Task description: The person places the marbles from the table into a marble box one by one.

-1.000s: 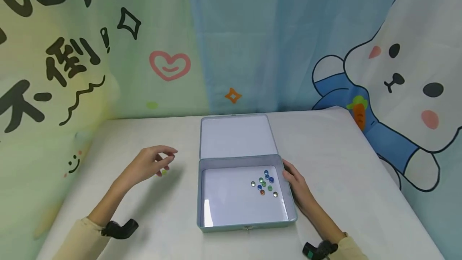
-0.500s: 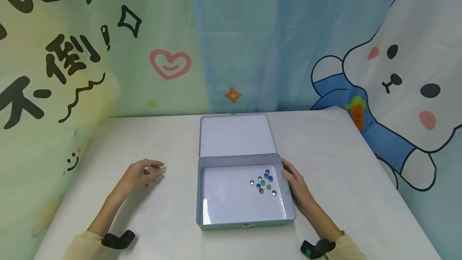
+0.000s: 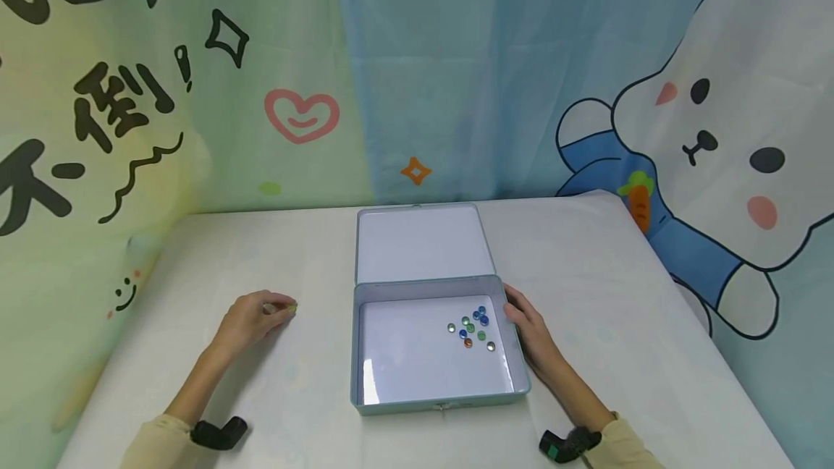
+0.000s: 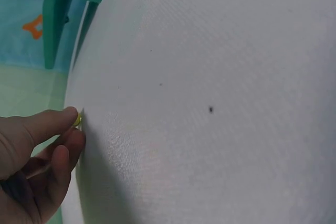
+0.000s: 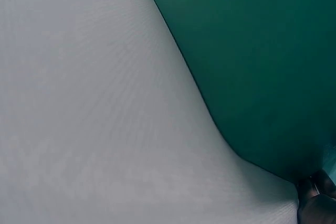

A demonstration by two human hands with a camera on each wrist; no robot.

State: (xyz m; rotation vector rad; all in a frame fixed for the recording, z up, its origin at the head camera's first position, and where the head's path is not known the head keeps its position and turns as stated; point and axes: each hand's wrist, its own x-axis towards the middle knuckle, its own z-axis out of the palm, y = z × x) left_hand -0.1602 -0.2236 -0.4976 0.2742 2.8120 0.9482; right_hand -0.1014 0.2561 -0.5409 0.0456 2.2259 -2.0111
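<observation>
My left hand is low over the white tabletop, left of a pale green metal box. Between its thumb and fingertips it pinches a small yellow-green marble, which only partly shows in the head view. Whether the marble touches the cloth I cannot tell. At the box's right side, my right hand grips the wall, thumb near the rim. Most of that hand is out of the right wrist view, where a few dark fingers show at the box's corner. Several blue, green, clear and orange marbles lie inside the box, toward the right.
The box's hinged lid lies folded back toward the table's far edge. A white cloth covers the table. Behind it hangs a printed curtain with a cartoon bear. A small latch sits at the box's front.
My left hand has moved left and down toward the tabletop, carrying the yellow-green marble. The right hand keeps its hold on the box. The head view has shifted slightly.
</observation>
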